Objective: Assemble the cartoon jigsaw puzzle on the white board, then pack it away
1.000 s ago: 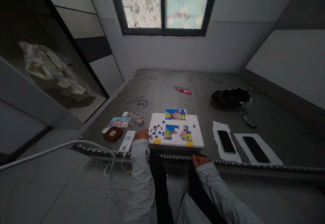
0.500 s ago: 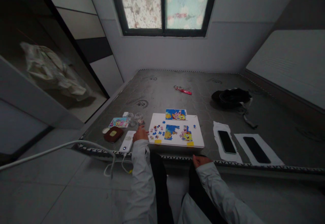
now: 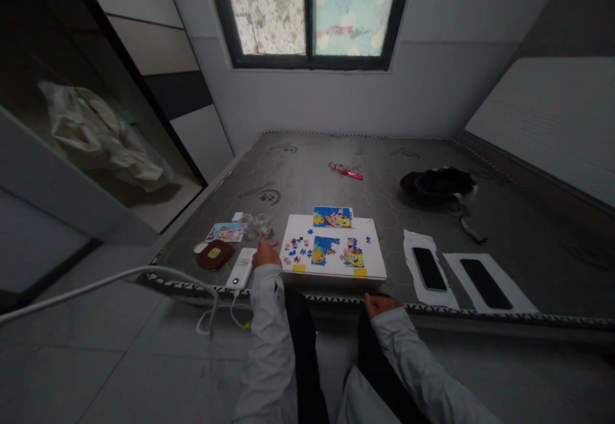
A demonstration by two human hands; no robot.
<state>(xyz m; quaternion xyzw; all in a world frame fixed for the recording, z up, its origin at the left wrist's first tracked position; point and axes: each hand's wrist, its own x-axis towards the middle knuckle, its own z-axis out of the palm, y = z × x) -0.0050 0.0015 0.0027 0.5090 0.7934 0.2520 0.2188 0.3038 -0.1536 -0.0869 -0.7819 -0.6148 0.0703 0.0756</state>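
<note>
The left hand [image 3: 266,255] rests just beside the left edge of a white board [image 3: 300,224] — its fingers are half curled, and I cannot tell if they hold anything; the right hand [image 3: 382,304] lies at the near edge of the mattress [image 3: 307,180], with fingers loosely bent and nothing that shows in them; the board lies on this mattress and carries loose jigsaw pieces [image 3: 294,251] and two joined puzzle sections [image 3: 324,251]; a picture card [image 3: 332,217] touches its far edge — a white power bank [image 3: 240,268] lies near the left hand.
</note>
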